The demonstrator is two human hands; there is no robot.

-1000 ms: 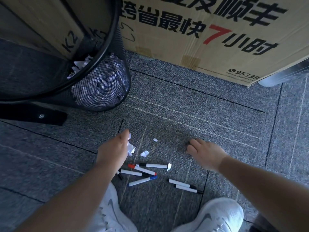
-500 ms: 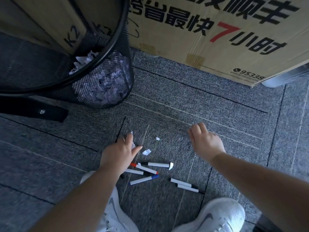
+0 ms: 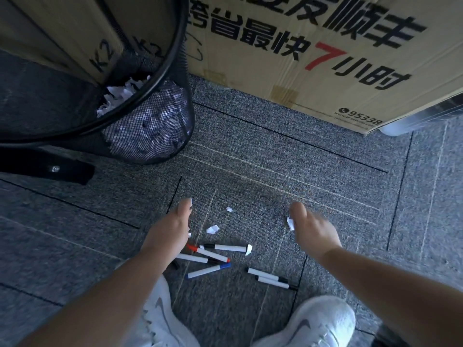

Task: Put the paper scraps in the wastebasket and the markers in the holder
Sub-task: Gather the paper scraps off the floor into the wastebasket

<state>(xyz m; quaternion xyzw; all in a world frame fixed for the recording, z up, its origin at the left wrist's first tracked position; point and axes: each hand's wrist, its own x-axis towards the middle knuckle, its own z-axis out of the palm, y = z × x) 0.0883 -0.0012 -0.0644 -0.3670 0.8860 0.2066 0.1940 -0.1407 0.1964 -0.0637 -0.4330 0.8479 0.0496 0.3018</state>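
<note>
Grey carpet tiles [image 3: 275, 156] cover the floor, with a printed cardboard box [image 3: 313, 46] standing beyond both sets of fingertips. Past the left fingers, a black mesh wastebasket [image 3: 150, 126] holds crumpled white paper. The left hand [image 3: 172, 226] reaches down with a white scrap showing at its fingertip; how tightly the fingers grip cannot be told. The right hand [image 3: 310, 229], blurred, pinches a paper scrap [image 3: 290, 223]. Between the two hands lie two loose scraps [image 3: 212, 229]. Just behind the fingers, toward two white shoes [image 3: 313, 324], the markers [image 3: 215, 256] lie scattered, some crossing.
</note>
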